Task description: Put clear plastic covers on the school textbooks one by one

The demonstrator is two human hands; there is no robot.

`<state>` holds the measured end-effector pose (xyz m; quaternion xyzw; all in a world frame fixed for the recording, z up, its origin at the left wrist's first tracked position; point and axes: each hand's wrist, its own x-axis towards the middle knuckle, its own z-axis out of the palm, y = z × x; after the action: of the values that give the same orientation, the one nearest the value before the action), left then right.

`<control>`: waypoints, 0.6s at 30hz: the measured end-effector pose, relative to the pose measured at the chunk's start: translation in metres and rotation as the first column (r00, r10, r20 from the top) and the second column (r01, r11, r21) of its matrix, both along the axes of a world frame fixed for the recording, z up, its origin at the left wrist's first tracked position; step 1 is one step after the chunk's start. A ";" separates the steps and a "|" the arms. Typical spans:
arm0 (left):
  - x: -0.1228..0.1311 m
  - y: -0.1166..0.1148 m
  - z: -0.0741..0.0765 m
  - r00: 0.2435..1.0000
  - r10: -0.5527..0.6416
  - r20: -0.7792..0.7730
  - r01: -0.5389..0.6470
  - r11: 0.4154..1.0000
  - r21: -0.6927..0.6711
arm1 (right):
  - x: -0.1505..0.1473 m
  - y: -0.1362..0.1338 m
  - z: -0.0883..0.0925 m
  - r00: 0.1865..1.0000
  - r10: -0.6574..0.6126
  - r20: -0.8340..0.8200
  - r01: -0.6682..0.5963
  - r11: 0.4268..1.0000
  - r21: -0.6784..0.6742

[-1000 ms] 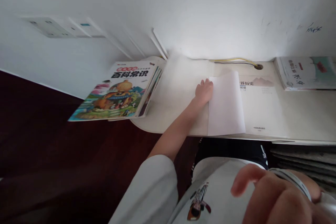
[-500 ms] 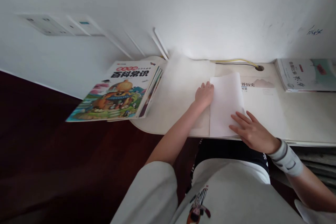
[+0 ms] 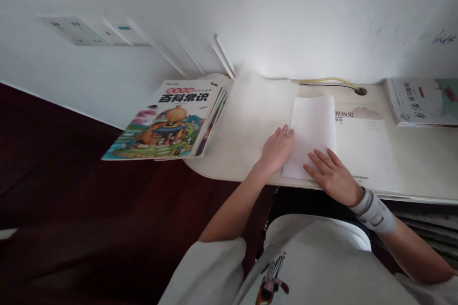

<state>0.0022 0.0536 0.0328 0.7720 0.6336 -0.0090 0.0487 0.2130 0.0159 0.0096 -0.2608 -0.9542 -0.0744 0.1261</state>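
Note:
A narrow white paper flap (image 3: 312, 126), apparently folded over, lies across the middle of an open book whose printed title page (image 3: 365, 152) shows on the right. My left hand (image 3: 278, 147) rests along the flap's left edge, fingers stretched out and close together, tips touching it. Lying flat on the flap's lower right part is my right hand (image 3: 331, 176), its fingers spread; a grey band circles that wrist. To the left spreads a blank white page or sheet (image 3: 259, 114), its outline faint against the desk. Neither hand grasps anything.
A stack of colourful books (image 3: 168, 124) sits on the left end of the white desk (image 3: 422, 162), jutting over its edge. More books (image 3: 424, 102) lie at the right. A yellow cable (image 3: 325, 80) runs along the wall to a round cable hole (image 3: 361, 91).
My left hand has slid down the flap's left edge toward me. My right hand has shifted slightly left and up on the flap. The view has turned a little left.

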 end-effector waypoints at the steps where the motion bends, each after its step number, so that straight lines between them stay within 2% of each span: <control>1: -0.003 -0.010 -0.002 1.000 -0.002 0.010 0.002 1.000 0.001 | -0.001 0.000 0.000 1.000 0.005 0.008 -0.005 1.000 0.002; 5: -0.014 -0.049 -0.013 0.998 0.007 0.064 -0.010 0.999 0.041 | -0.007 -0.001 0.001 1.000 0.008 0.019 -0.009 1.000 0.028; 8: -0.016 -0.069 -0.020 0.990 0.013 0.137 -0.024 0.997 0.074 | -0.011 -0.001 -0.001 1.000 -0.016 -0.003 0.016 0.999 0.034; 13: -0.009 -0.081 -0.027 0.970 0.027 0.241 -0.052 0.994 0.097 | -0.017 -0.005 0.000 0.994 -0.080 -0.077 0.082 0.996 0.029; 18: -0.008 -0.088 -0.025 0.944 0.046 0.327 -0.082 0.992 0.097 | -0.019 -0.008 0.001 0.985 -0.107 -0.132 0.109 0.994 0.012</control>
<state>-0.0060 -0.0344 0.0081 0.7435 0.6413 0.1543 0.1102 0.1938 0.0083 0.0103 -0.3153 -0.9275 -0.0730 0.1871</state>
